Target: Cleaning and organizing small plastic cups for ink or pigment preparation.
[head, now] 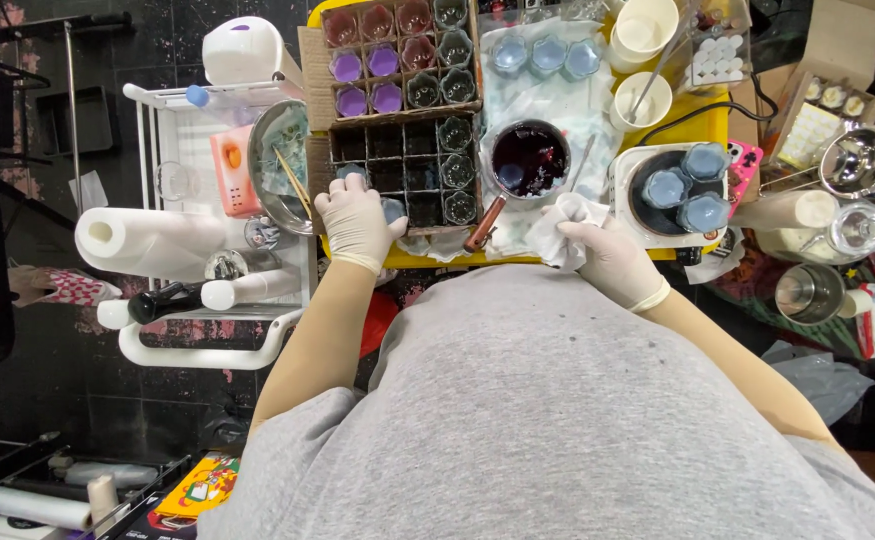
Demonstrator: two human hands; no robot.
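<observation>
My left hand (357, 222), in a white glove, grips a small glass jar (393, 209) of pale blue wax at the near edge of a dark divided box (404, 170) that holds several empty glass jars. My right hand (612, 258), also gloved, is closed on a crumpled white tissue (564, 225) at the table's front edge. Between the hands stands a small pot (529, 160) of dark purple liquid with a brown handle pointing toward me.
A cardboard crate (397, 55) holds purple and red filled jars. Three blue jars (682, 185) sit on a white hot plate (625, 170). A white trolley (207, 190) at left carries a paper roll, bottles and a metal bowl. White cups, boxes and metal vessels crowd the right.
</observation>
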